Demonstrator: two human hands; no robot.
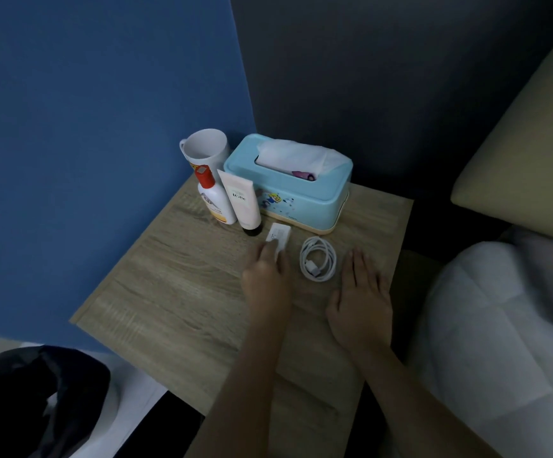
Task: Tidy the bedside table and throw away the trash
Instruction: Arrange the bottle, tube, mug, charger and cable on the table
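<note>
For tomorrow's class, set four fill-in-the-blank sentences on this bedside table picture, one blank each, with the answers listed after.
1. The bottle has a ___ cap.
2. A tissue sticks out of the ___ box.
3. The right hand lies flat on the ___.
4. The cable lies between the right hand and the ___ hand.

Answers: red; blue; table; left.

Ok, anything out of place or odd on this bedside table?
One thing: a small purple item sits in the slot of the blue tissue box, beside the tissue; I cannot tell what it is. Mug, bottle and tube stand upright; the cable lies coiled.
</note>
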